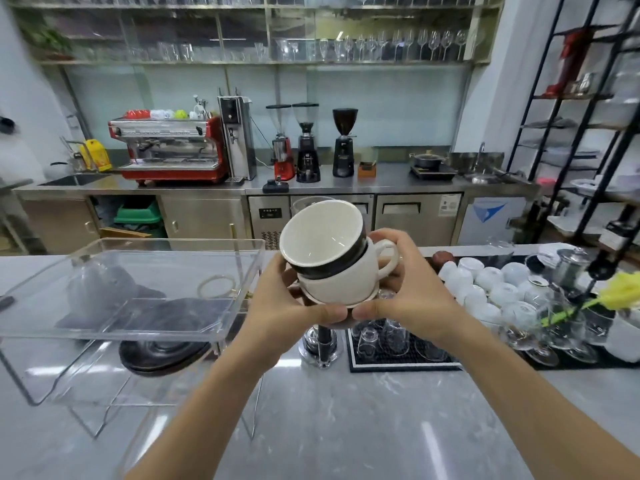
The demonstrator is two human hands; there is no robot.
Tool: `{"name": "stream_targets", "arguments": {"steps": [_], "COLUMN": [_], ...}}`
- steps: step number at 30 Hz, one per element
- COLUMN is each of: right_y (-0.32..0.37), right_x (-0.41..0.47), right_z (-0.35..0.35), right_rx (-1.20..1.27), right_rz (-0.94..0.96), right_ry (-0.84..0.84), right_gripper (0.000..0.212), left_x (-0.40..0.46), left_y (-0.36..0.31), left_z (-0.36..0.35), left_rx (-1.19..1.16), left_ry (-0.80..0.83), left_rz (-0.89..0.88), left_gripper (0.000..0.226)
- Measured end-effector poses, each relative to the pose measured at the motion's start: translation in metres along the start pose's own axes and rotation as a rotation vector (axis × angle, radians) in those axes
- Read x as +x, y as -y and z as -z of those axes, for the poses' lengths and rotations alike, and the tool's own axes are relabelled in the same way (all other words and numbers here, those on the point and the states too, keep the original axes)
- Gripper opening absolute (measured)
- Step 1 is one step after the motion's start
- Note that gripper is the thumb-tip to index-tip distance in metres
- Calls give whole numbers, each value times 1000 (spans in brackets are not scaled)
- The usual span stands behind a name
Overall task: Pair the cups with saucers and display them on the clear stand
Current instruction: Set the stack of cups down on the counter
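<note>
Head view: both hands, left hand [294,306] and right hand [408,299], wrap the stacked cups [329,258] above the counter, right of the empty clear stand [138,292]. Glazed, slippery, breakable, I'd judge: support the white cup's base, since the dark cup sits tilted.

Red espresso machine [169,150], three grinders [308,143] on back counter; upturned glasses [391,336] on black mat [398,362].

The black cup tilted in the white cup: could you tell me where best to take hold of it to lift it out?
Grip the black cup by its raised rim, from above and the left. It sits tilted in the white cup, so its lower wall is buried, and no handle shows. The left hand is nearest; the right hand can steady the white cup.
</note>
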State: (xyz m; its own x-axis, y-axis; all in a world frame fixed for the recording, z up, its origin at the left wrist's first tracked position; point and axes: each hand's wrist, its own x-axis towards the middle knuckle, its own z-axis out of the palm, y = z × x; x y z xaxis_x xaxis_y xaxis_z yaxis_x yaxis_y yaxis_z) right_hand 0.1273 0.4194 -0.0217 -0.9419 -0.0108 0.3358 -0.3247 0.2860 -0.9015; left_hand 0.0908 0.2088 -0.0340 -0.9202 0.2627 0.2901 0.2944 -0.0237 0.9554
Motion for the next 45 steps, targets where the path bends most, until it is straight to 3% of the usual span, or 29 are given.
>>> {"name": "stream_targets", "arguments": {"steps": [6, 11, 20, 29, 45], "right_y": [-49, -94, -156, -184, -215], "right_x": [-27, -49, -53, -48, -38], "right_z": [-18, -38, -68, -80, -88], "right_rx": [75, 135, 222, 229, 225], "right_rz": [-74, -167, -281, -348, -402], "right_ry": [55, 116, 249, 307, 350], "right_gripper": [99, 99, 100, 97, 106], "left_x": [-36, -71, -92, -93, -90], "left_y": [52, 91, 150, 184, 230], "left_z": [-12, -19, -15, -16, -8], "left_rx": [-5, 4, 16, -79, -71], "left_ry": [-84, -162, -264, -311, -355], "left_rz": [95, 173, 291, 315, 360], "left_gripper": [94, 109, 102, 113, 111]}}
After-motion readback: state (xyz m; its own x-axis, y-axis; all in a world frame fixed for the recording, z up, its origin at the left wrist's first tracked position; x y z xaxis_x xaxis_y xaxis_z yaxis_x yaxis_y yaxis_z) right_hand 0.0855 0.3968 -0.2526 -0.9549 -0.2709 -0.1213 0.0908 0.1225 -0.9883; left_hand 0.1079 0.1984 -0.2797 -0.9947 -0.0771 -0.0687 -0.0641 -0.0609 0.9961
